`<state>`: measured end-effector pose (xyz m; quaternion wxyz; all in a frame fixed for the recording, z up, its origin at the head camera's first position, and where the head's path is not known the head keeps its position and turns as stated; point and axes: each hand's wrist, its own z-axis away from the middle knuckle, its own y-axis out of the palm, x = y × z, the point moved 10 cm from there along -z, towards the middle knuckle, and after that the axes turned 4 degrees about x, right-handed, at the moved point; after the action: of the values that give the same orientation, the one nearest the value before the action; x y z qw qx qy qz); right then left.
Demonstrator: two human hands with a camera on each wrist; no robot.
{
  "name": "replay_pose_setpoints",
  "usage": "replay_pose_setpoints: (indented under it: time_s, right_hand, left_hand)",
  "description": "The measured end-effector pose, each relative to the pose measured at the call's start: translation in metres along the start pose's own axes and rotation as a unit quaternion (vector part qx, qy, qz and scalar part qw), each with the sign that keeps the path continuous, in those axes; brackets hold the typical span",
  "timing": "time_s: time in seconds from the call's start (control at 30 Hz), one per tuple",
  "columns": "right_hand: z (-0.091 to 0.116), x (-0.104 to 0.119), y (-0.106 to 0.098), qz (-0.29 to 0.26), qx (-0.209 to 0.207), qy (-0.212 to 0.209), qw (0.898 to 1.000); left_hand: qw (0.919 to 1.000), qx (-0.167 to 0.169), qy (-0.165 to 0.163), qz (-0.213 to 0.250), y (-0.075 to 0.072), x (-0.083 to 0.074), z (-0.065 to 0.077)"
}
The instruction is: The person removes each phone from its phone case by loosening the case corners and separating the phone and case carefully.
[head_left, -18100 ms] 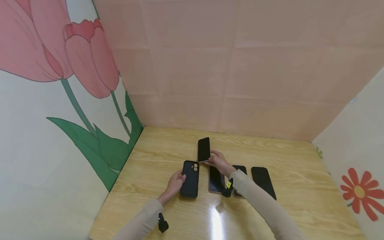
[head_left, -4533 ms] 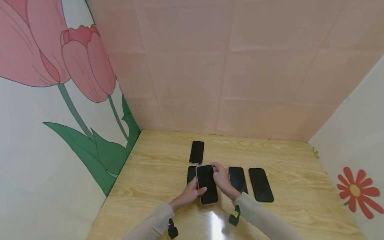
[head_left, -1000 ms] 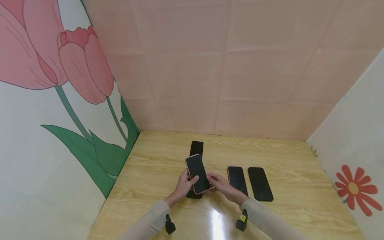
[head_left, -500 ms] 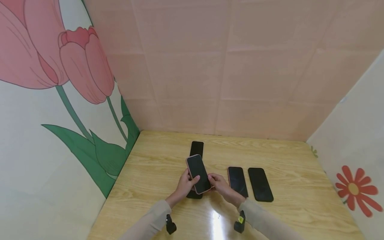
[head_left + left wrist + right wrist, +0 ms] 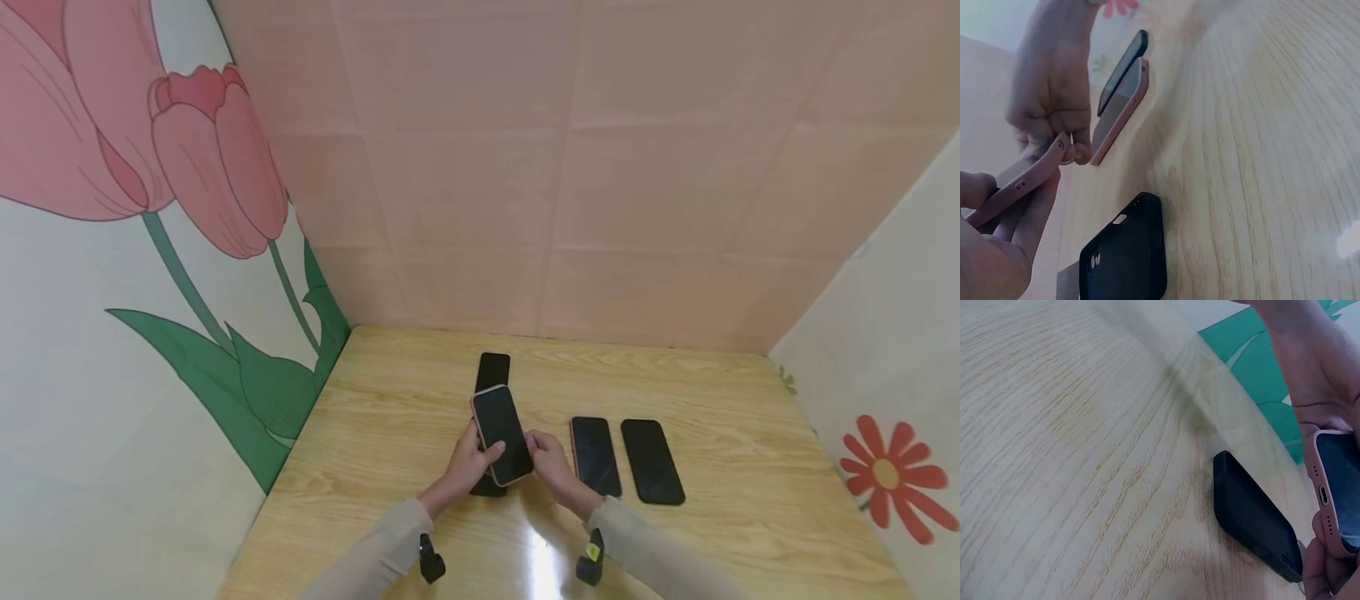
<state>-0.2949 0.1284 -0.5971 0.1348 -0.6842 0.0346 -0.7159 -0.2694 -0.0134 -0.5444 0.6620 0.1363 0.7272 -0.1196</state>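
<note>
My left hand (image 5: pixel 467 462) grips a phone in a pink case (image 5: pixel 502 433) by its left side, thumb over the dark screen. It is held tilted above the table, screen up. At its lower right corner my right hand (image 5: pixel 551 462) pinches the pink case; in the left wrist view the case edge (image 5: pixel 1038 172) bends at that corner. Below lies a black phone case (image 5: pixel 1125 256), its hollow inside facing up and camera holes showing; the held phone hides most of it in the head view. Behind it a bare black phone (image 5: pixel 493 371) lies screen up.
To the right lie another pink-edged phone (image 5: pixel 596 457) and a black phone (image 5: pixel 652 461), side by side, screens up. The wood-patterned table (image 5: pixel 750 500) meets a pink wall covering (image 5: pixel 555 208) at the back and flower-printed walls at both sides.
Since the oldest frame, the bare phone was laid at the back, the black case let go, and the pink-cased phone picked up. In the last second it shifted slightly right; the right hand stays at its corner.
</note>
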Motion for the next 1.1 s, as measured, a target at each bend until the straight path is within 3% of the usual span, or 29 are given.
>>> replay_pose_setpoints:
  time_s: [0.23,0.3,0.63,1.1]
  right_hand:
    - [0.002,0.0,0.001,-0.014,0.006,-0.009,1.0]
    - [0.002,-0.002,0.001,-0.026,0.016,-0.006,1.0]
    - [0.005,0.001,0.012,-0.066,0.15,-0.004,0.986]
    - [0.006,-0.006,0.014,-0.097,0.27,0.035,0.957]
  left_hand:
    - [0.9996,0.018,-0.019,0.011,-0.001,0.027,-0.007]
    - [0.9992,0.027,-0.02,0.023,0.0,0.027,-0.007]
    - [0.9989,0.016,-0.023,0.037,-0.006,0.03,-0.003]
    - [0.9989,0.016,-0.023,0.037,-0.006,0.032,-0.003]
